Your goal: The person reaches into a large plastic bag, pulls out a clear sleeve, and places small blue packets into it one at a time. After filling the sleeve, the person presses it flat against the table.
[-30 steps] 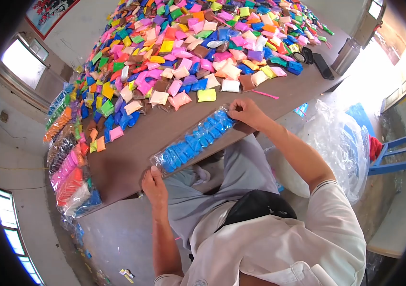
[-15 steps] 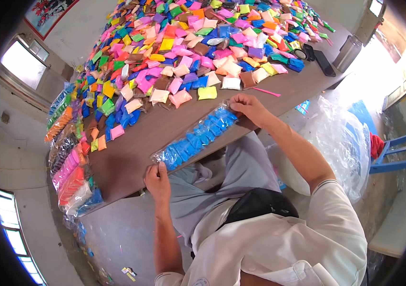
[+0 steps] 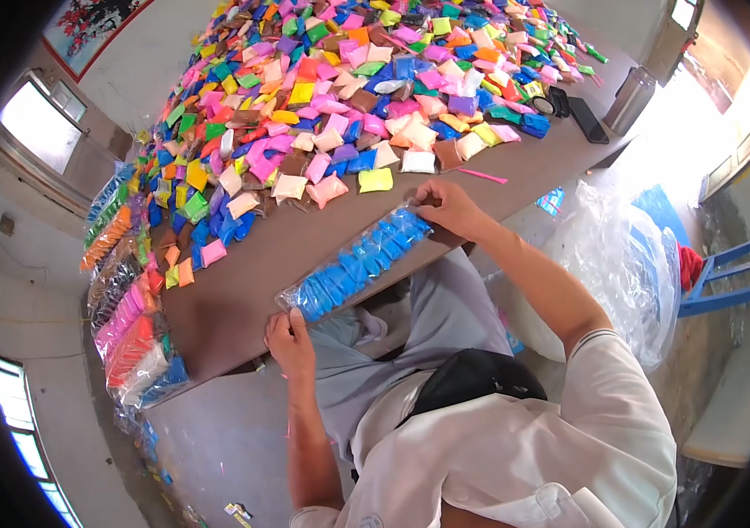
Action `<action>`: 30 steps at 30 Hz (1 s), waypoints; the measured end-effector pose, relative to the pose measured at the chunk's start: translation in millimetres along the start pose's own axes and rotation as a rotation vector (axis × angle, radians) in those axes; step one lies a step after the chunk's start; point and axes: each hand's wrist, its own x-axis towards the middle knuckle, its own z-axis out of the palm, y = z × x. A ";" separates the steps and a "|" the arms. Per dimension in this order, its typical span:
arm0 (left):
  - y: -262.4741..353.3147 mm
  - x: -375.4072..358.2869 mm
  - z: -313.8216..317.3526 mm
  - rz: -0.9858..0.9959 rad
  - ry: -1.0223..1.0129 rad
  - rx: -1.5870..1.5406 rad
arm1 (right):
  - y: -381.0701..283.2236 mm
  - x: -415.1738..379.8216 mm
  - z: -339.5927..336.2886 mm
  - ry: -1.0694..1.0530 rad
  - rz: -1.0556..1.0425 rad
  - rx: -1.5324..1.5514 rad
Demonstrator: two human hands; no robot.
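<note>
A long clear plastic bag [image 3: 356,264] with a row of several blue packets inside lies slantwise along the front edge of the brown table. My left hand [image 3: 290,339] pinches its near left end, thumb on top and fingers curled under. At the far right end, my right hand [image 3: 447,209] grips the other corner between thumb and bent fingers. Just beyond the bag, a yellow packet [image 3: 375,179] and a pink packet [image 3: 327,190] lie at the border of a big heap of small coloured packets [image 3: 305,114].
Filled bags sorted by colour, such as an orange one [image 3: 107,239] and a red one [image 3: 131,350], line the table's left end. A phone [image 3: 588,120] and a metal flask [image 3: 629,100] stand at the right. Clear plastic sheeting [image 3: 626,273] and a blue stool [image 3: 731,280] are beside me.
Both hands keep their hold on the ends of the bag, which stays nearly in place. The whole view has shifted slightly.
</note>
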 end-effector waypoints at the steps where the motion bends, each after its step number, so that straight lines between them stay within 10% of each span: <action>1: 0.3 0.5 -0.1 0.000 -0.005 0.001 | -2.0 1.3 0.8 0.000 -0.014 0.070; 4: 0.7 -1.7 -1.1 0.020 0.003 -0.019 | -37.4 -15.3 7.6 0.212 -0.044 -0.404; 7: 5.2 -1.6 -1.3 0.047 0.022 0.008 | -66.9 -29.2 21.1 0.279 -0.584 -0.725; 10: 12.1 -2.8 -0.7 0.050 0.065 0.048 | -84.2 -40.6 43.9 0.058 -0.697 -0.783; 30: 7.0 -4.9 3.7 0.133 0.147 0.140 | -64.0 -43.0 113.0 -0.205 -0.780 -0.919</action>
